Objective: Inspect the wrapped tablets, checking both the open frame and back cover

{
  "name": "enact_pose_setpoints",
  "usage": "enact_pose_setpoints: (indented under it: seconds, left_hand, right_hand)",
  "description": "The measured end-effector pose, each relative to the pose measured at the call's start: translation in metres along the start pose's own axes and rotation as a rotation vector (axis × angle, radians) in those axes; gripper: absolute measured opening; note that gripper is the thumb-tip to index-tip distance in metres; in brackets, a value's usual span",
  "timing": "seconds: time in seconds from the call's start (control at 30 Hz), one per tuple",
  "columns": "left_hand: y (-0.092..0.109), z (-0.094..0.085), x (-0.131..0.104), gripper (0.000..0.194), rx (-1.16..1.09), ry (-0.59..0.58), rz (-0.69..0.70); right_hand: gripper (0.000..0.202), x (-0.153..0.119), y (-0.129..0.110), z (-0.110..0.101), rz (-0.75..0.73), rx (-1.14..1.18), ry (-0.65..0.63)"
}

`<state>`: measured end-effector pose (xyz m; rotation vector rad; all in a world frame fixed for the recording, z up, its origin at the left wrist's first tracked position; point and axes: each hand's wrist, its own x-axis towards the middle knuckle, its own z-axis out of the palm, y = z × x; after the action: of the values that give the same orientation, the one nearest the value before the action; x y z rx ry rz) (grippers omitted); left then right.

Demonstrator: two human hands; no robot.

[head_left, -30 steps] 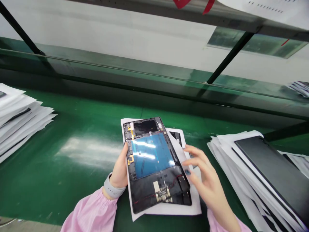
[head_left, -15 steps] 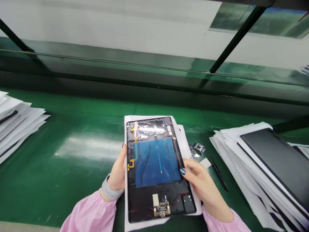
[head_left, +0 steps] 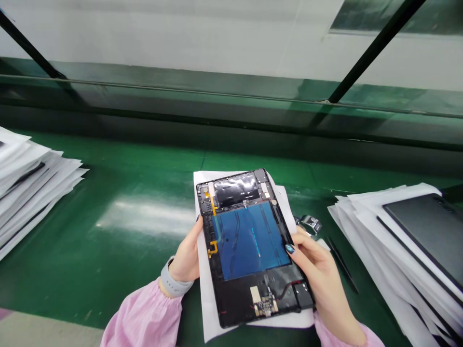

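An opened tablet (head_left: 249, 241) is held between my two hands, its inside facing up, with a blue film over the middle and a small circuit board (head_left: 265, 304) near the lower end. My left hand (head_left: 188, 253) grips its left edge, the thumb on the rim. My right hand (head_left: 316, 260) is closed on the right edge, thumb on top beside the blue film. White sheets (head_left: 210, 308) show beneath the tablet. The fingers under the tablet are hidden.
A green work surface (head_left: 137, 193) spreads around. Papers are stacked at left (head_left: 43, 183). At right, another paper stack (head_left: 361, 217) bears a dark panel (head_left: 430, 236). Black tweezers (head_left: 343, 265) and a shiny metal piece (head_left: 310, 224) lie beside my right hand.
The tablet has turned slightly, its top end tilting left over the sheets. In the picture, both hands and the whole bench sit a little farther right. Both hands keep their hold.
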<state>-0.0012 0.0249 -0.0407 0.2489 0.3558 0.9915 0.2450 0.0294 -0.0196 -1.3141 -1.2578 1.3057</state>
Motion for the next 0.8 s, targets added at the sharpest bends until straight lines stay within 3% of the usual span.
enact_pose_setpoints:
  seconds: [0.03,0.17,0.27,0.43,0.6,0.8]
  left_hand:
    - [0.000,0.000,0.000,0.045,0.004,0.009,0.001]
    - [-0.001,-0.001,0.000,0.047,0.019,0.051,0.002]
    - [-0.003,0.000,0.000,0.047,0.034,0.064,-0.034]
    - [-0.005,0.002,-0.001,0.044,0.045,0.045,-0.101]
    - [-0.006,0.001,-0.002,0.043,0.051,0.033,-0.126]
    - [-0.005,0.003,-0.002,0.042,0.067,0.018,-0.123]
  right_hand:
    - [0.017,0.000,-0.001,0.000,0.031,0.055,-0.004]
    - [0.053,0.003,-0.003,0.000,0.173,0.283,-0.045]
    - [0.063,0.005,-0.002,-0.005,0.291,0.382,-0.090]
    - [0.052,0.001,0.010,-0.015,0.378,0.444,-0.199]
    - [0.049,-0.007,0.016,-0.018,0.352,0.299,-0.063]
    - [0.047,-0.008,0.000,-0.016,0.324,0.201,-0.086]
